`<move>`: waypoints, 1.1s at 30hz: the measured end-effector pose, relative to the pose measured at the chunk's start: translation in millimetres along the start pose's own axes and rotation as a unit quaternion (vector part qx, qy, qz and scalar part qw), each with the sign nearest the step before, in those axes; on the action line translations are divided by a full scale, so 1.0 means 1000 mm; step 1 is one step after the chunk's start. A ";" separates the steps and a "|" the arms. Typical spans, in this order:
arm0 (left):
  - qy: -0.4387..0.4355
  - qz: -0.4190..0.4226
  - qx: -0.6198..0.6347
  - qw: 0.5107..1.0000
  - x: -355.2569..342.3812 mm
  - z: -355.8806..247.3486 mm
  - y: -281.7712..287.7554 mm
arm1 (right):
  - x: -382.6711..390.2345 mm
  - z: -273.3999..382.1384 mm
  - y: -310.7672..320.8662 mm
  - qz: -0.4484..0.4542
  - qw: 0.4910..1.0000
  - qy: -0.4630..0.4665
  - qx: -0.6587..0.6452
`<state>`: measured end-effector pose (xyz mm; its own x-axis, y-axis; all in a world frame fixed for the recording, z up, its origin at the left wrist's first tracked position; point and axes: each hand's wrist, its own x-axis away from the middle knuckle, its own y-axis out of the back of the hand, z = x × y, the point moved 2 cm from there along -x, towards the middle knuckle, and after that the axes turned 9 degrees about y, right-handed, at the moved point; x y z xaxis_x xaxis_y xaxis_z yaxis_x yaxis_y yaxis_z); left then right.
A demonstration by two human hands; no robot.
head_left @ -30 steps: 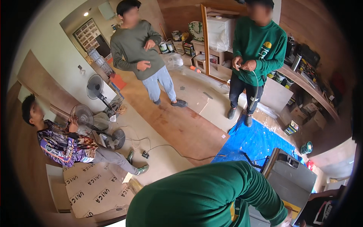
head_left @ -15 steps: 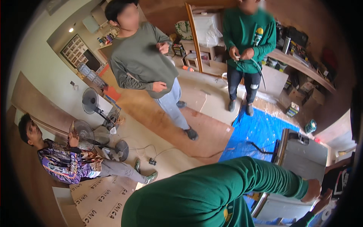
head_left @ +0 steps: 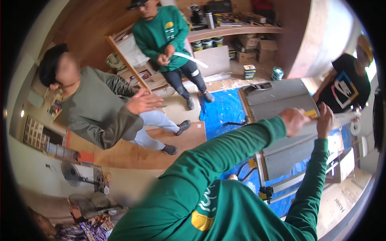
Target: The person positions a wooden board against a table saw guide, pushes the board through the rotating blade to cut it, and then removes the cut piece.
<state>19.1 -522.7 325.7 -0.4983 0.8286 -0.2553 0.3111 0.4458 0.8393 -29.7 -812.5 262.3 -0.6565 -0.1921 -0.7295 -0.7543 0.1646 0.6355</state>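
My left hand [head_left: 294,121], blurred by motion, is closed at the end of a small yellow piece [head_left: 311,114] above a grey panelled surface [head_left: 277,96]. Close beside it, my right hand [head_left: 325,120] is raised with its fingers bent together; what lies inside them is hidden. A pale, blurred strip [head_left: 345,118] stretches from my right hand toward a person in a black shirt [head_left: 345,86]. Whether the strip and the yellow piece are one thing, I cannot tell. Both my sleeves are green.
A co-worker in green [head_left: 163,38] holds a white strip [head_left: 191,59] at the back. A person in a grey-green shirt [head_left: 94,104] stands left, hands raised. Blue sheeting [head_left: 219,110] covers floor beside the grey surface. A fan [head_left: 70,173] stands lower left; a loaded shelf [head_left: 235,31] lines the back.
My view has swung right, bringing the person in black and the grey surface further in. My hands now show higher up, with the yellow piece visible. The grey-green-shirted person has raised their hands.
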 end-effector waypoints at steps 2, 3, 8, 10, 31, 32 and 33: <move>-0.031 -0.027 0.012 0.999 0.000 0.007 0.001 | -0.015 0.023 0.010 0.013 0.981 -0.165 -0.103; -0.056 -0.044 0.019 0.997 -0.003 0.004 0.001 | -0.023 0.030 0.019 -0.041 0.995 -0.064 -0.059; -0.045 -0.128 0.116 0.984 0.015 -0.002 0.019 | -0.043 0.058 0.038 -0.095 0.969 -0.182 -0.135; 0.004 -0.118 0.145 0.982 0.019 -0.009 0.024 | -0.046 0.063 0.043 -0.216 0.953 -0.144 -0.154; 0.021 -0.171 -0.016 0.985 0.083 0.001 0.043 | -0.024 0.062 0.028 -0.137 0.972 -0.166 -0.093; 0.029 -0.164 -0.014 0.986 0.083 0.002 0.043 | -0.025 0.062 0.028 -0.135 0.972 -0.165 -0.095; 0.038 -0.157 -0.011 0.987 0.082 0.003 0.044 | -0.026 0.062 0.027 -0.133 0.973 -0.164 -0.096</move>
<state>-6.2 -434.1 340.1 -0.6269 0.6232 -0.4676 0.1147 0.6675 0.7357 -33.3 -742.8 282.6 -0.4268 0.1209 -0.8962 -0.9042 -0.0383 0.4254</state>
